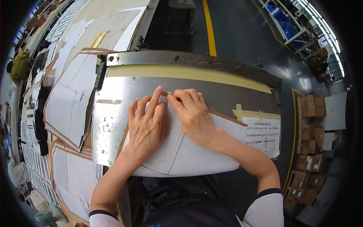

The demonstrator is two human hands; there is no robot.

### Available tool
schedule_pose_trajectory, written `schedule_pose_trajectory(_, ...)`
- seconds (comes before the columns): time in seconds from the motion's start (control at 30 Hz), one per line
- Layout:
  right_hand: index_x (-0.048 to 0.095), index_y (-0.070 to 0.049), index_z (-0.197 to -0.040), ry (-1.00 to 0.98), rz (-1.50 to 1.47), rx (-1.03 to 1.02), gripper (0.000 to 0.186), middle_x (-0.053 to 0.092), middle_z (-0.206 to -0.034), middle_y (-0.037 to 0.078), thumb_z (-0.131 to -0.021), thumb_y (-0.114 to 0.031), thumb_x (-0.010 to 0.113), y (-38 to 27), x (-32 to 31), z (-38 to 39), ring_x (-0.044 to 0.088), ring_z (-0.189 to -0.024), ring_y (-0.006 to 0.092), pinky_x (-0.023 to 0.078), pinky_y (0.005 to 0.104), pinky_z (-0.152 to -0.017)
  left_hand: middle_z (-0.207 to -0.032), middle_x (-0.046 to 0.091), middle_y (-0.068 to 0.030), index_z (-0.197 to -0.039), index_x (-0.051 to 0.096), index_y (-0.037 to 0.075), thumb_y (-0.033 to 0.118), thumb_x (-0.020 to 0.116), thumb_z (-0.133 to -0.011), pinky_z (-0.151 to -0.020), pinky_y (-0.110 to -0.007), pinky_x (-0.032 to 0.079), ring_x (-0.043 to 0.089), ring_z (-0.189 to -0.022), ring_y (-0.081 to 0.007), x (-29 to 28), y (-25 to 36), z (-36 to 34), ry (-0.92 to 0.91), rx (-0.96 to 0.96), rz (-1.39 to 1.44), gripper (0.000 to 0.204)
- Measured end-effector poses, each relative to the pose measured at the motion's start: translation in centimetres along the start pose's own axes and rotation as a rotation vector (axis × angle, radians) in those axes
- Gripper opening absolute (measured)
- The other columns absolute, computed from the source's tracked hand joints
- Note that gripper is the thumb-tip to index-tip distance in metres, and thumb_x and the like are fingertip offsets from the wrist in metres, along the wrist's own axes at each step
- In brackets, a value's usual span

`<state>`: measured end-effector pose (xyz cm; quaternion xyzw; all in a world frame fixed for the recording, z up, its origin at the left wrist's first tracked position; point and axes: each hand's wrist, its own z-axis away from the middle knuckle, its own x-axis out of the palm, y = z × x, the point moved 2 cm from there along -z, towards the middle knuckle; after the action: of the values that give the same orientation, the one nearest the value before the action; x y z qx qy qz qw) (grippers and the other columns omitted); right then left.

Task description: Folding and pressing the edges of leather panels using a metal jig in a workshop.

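Note:
A white panel with brown edging point(204, 151) lies over the front of a metal work plate point(113, 132), its rounded lower part hanging toward my lap. My left hand point(146, 123) rests on the panel's left side, fingers bent, with its index fingertip against the brown edge at the top corner. From the right, my right hand point(194, 119) grips that same corner between thumb and curled fingers. A small dark bit shows under its fingers; I cannot make out what it is. The fingertips of both hands nearly meet, and the palms hide part of the panel.
Yellow tape point(181, 75) runs along the plate's back, below a metal bar. A taped printed sheet point(262, 132) lies at the plate's right. Similar white panels point(72, 98) are stacked at left. Cardboard boxes point(312, 132) stand on the floor at far right.

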<state>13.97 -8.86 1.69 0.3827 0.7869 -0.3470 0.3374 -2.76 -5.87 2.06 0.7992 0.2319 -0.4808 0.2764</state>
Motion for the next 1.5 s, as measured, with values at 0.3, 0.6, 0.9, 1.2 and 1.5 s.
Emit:
schedule_pose_trajectory(0.3,0.068,0.008,-0.117,-0.039,0.080,0.102,0.039,0.059,-0.112,0.013,-0.079,0.012,0.061,2.8,-6.8,7.5,0.056,-0.105,0.0305,0.045,0.0437,-0.091,-0.146,0.055,-0.0148,-0.131,0.059,0.003,0.005,0.059,-0.097,-0.120,-0.053,0.025,0.052,-0.128,-0.0303,0.1,0.6,0.0,-0.002,0.012,-0.084,0.034)
schedule_pose_trajectory(0.6,0.060,0.001,-0.109,-0.161,0.093,0.289,0.047,0.059,-0.109,0.015,-0.083,-0.031,0.083,1.4,-7.3,5.7,0.060,-0.102,0.0355,0.050,0.0459,-0.086,-0.144,0.053,-0.0177,-0.141,0.059,0.006,0.011,0.067,-0.095,-0.118,-0.053,0.034,0.052,-0.131,-0.0356,-1.8,0.4,1.6,0.044,-0.074,-0.126,0.047)
schedule_pose_trajectory(0.9,0.061,-0.001,-0.102,-0.299,-0.386,0.330,0.018,0.068,-0.086,0.013,-0.093,-0.012,0.072,1.8,-6.5,3.7,0.070,-0.084,0.0286,0.056,0.0397,-0.077,-0.147,0.047,-0.0130,-0.150,0.045,0.000,0.012,0.068,-0.100,-0.111,-0.037,0.040,0.049,-0.135,-0.0231,-2.9,-2.6,24.2,0.699,-1.021,0.703,0.056)
schedule_pose_trajectory(1.2,0.063,0.000,-0.105,0.004,-0.461,0.115,0.011,0.068,-0.091,0.009,-0.095,0.003,0.067,-2.6,-9.7,3.6,0.068,-0.079,0.0192,0.053,0.0319,-0.071,-0.101,0.070,0.0013,-0.113,0.071,0.000,0.015,0.077,-0.097,-0.088,-0.025,0.047,0.061,-0.095,-0.0073,-2.3,-1.6,28.6,0.130,-0.901,1.087,0.023)
schedule_pose_trajectory(1.5,0.059,-0.002,-0.107,0.209,-0.803,0.470,0.013,0.067,-0.090,0.004,-0.097,0.001,0.068,-3.7,-17.4,8.0,0.066,-0.082,0.0116,0.054,0.0270,-0.076,-0.102,0.075,-0.0066,-0.112,0.070,0.000,0.001,0.076,-0.091,-0.085,-0.029,0.055,0.070,-0.092,-0.0131,-19.6,-8.6,10.8,0.213,-0.267,0.320,0.022)
